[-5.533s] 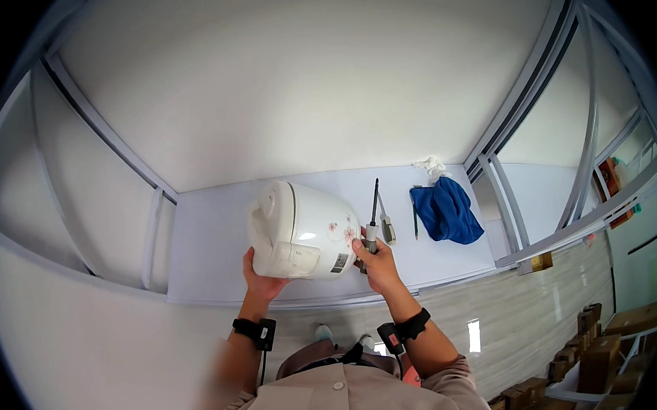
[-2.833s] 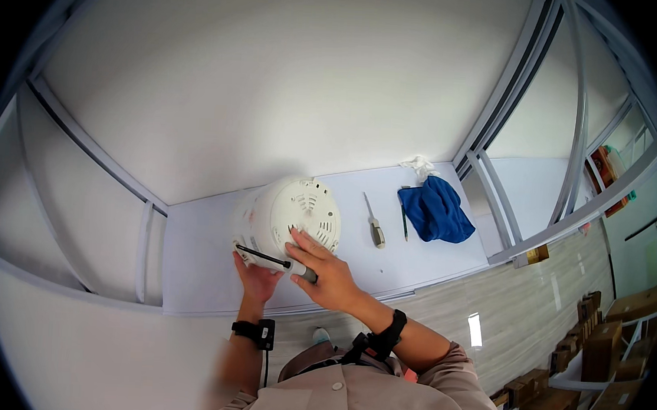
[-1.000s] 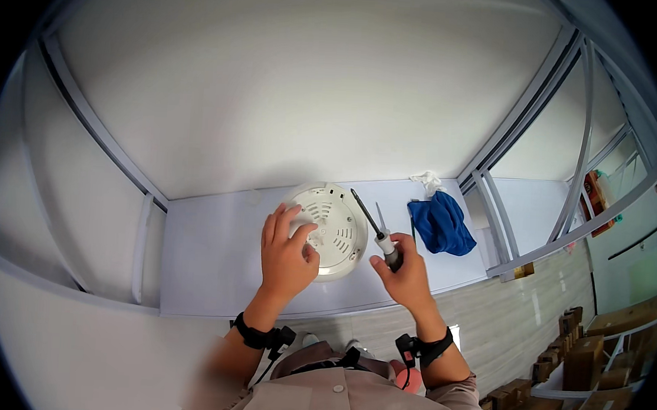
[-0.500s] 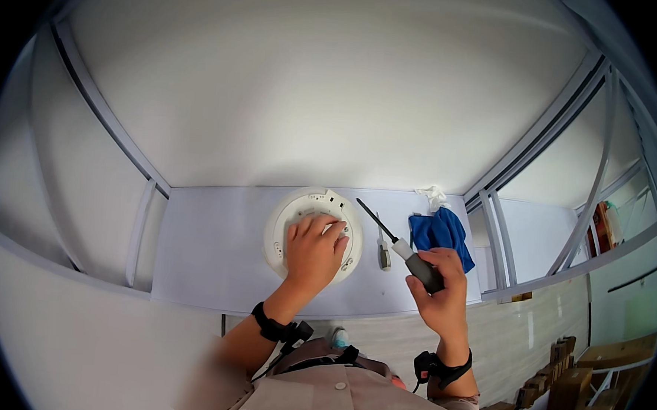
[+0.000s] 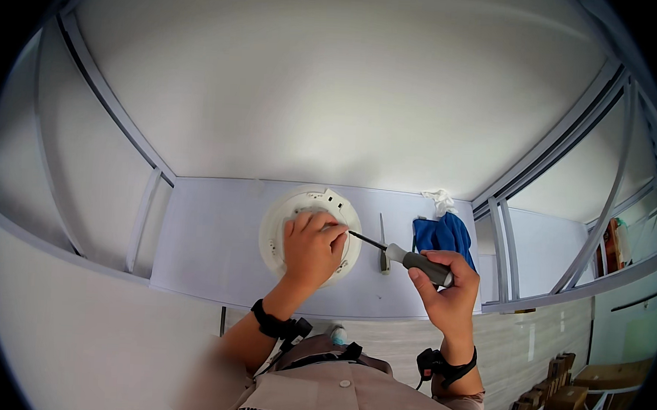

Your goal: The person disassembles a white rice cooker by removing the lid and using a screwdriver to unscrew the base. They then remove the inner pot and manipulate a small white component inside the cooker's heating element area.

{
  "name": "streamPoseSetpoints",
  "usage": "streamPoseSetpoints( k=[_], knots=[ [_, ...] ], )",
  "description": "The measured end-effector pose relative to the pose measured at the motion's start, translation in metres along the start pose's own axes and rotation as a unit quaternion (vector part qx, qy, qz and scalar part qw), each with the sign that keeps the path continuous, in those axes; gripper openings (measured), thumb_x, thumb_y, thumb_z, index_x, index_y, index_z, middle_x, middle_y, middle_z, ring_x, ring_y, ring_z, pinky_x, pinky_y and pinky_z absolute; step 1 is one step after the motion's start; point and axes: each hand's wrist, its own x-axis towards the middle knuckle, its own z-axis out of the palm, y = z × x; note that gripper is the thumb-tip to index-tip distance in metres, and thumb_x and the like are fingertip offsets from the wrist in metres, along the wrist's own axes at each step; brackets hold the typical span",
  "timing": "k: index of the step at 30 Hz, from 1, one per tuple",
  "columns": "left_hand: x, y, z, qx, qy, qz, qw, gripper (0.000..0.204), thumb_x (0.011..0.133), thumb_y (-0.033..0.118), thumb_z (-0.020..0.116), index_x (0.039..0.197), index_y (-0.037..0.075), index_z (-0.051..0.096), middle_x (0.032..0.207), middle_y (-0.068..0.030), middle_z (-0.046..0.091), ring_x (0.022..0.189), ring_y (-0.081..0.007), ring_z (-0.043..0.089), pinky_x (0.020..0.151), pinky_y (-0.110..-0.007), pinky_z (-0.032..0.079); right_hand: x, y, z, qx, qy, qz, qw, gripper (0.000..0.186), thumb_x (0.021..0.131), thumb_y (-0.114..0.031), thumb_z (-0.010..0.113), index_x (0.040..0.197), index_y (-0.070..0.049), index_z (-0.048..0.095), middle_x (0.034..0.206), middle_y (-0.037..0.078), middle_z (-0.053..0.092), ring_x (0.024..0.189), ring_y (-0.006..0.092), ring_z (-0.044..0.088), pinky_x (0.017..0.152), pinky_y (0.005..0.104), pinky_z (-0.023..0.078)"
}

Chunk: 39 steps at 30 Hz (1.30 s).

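Observation:
The white round appliance (image 5: 273, 232) stands bottom-up on the table, its slotted, holed base facing me. My left hand (image 5: 311, 249) rests over the base with fingers bent, thumb and forefinger together near its right part; whatever is between them is too small to make out. My right hand (image 5: 446, 293) grips a grey-and-white screwdriver (image 5: 396, 254), its dark shaft pointing left so the tip meets or nearly meets my left fingertips. A second, thinner screwdriver (image 5: 384, 260) lies right of the appliance, behind the one I hold.
A blue cloth (image 5: 449, 234) and a crumpled white cloth (image 5: 442, 202) lie at the table's (image 5: 200, 243) right end. White wall and metal framing surround the table. Cardboard boxes (image 5: 567, 403) sit at lower right.
The appliance was turned from its side to bottom-up. Over the last second my left hand moved right onto the base, and the screwdriver swung down, its tip now at my left fingertips.

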Motion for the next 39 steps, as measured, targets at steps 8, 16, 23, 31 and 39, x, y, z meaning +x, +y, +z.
streamPoseSetpoints(
  k=[8,16,23,31,39],
  knots=[
    [0.002,0.002,-0.002,0.0,-0.009,-0.007,1.0,0.013,0.076,0.016,0.084,0.088,0.02,0.082,0.095,0.0093,0.068,0.1,-0.0181,0.058,0.087,-0.038,0.04,0.011,0.005,0.003,0.002,-0.025,0.027,0.999,0.028,0.081,-0.005,0.087,0.101,0.001,0.069,0.092,0.011,0.075,0.077,0.0127,0.071,0.063,0.0243,0.055],
    [0.001,0.001,0.0,0.008,-0.007,-0.003,1.0,0.013,0.076,0.015,0.084,0.087,0.02,0.082,0.096,0.0101,0.068,0.1,-0.0182,0.058,0.087,-0.038,0.04,0.025,-0.004,0.003,-0.053,-0.041,-0.013,0.998,0.036,0.08,-0.008,0.088,0.106,-0.001,0.063,0.092,0.012,0.074,0.077,0.0181,0.073,0.065,0.0261,0.056],
    [0.0,0.001,0.001,0.005,-0.018,-0.009,1.0,0.012,0.076,0.016,0.083,0.087,0.02,0.081,0.097,0.0098,0.067,0.103,-0.0188,0.058,0.089,-0.04,0.04,0.04,-0.012,0.004,-0.04,-0.081,-0.141,0.986,0.044,0.073,0.005,0.083,0.11,-0.005,0.061,0.113,0.015,0.068,0.093,0.0308,0.067,0.077,0.0364,0.054],
    [0.009,0.003,-0.005,0.014,-0.059,-0.006,0.998,0.013,0.077,0.018,0.084,0.087,0.019,0.077,0.097,0.009,0.067,0.103,-0.0191,0.057,0.091,-0.041,0.04,0.039,-0.001,0.0,-0.025,-0.106,-0.192,0.975,0.048,0.073,0.011,0.078,0.113,-0.007,0.059,0.114,0.014,0.068,0.1,0.0328,0.064,0.084,0.0393,0.052],
    [0.009,-0.002,-0.001,0.024,-0.056,0.014,0.998,0.01,0.079,0.016,0.082,0.084,0.019,0.073,0.093,0.0082,0.064,0.095,-0.02,0.055,0.085,-0.039,0.039,0.031,0.013,-0.009,0.084,-0.076,-0.101,0.988,0.046,0.079,0.007,0.081,0.116,-0.007,0.057,0.115,0.015,0.066,0.105,0.025,0.065,0.092,0.0348,0.052]
  ],
)
